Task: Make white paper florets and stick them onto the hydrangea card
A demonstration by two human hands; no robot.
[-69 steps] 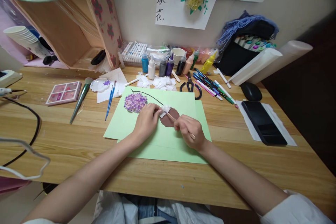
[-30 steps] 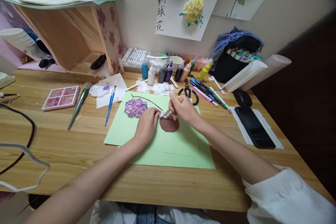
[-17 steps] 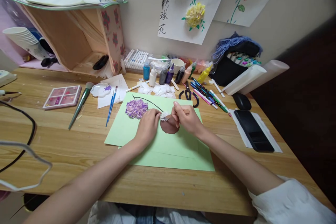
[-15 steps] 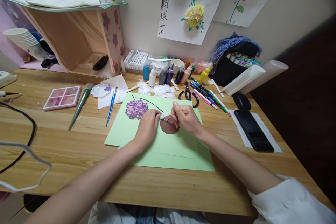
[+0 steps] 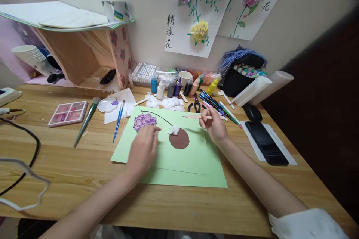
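Note:
A wooden pencil (image 5: 192, 117) is gripped in my right hand (image 5: 213, 126), its point aimed left above the light green paper (image 5: 196, 171). My left hand (image 5: 143, 149) hovers over the paper's left part, slightly blurred, fingers apart and nothing visible in them. Just beyond it lies the purple paper flower (image 5: 144, 120), partly covered by the fingers. A thin black drawn stem (image 5: 157, 114) curves from there toward a brown circle (image 5: 179, 140). On the circle's upper left edge sits a small tuft of white paper bits (image 5: 174, 130).
Behind the paper are white paper scraps (image 5: 165, 102), paint bottles (image 5: 177, 87), black-handled scissors (image 5: 195, 105) and several pens (image 5: 215, 104). Two blue brushes (image 5: 119, 121) and a paint dish (image 5: 107, 105) lie left. At right are a phone (image 5: 266, 142) and a mouse (image 5: 252, 112).
My hands have come apart from the white tuft. The left moved left and nearer to me; the right moved right with the pencil now level. The camera view tilted up.

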